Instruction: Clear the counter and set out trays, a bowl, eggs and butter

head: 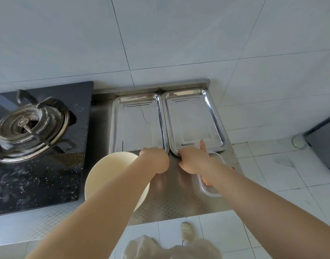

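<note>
Here, the left hand (154, 160) curls over the near rim of the left tray (137, 121); the right hand (195, 160) grips the near-left corner of the right tray (194, 118), forefinger straight. A bowl (106, 174) lies under the left forearm, a clear box (209, 186) under the right. A burner (29, 124) sits far left. No writing shows.

Both bare forearms outstretched, left hand (156, 159) curled, right hand (195, 159) with forefinger extended.
</note>
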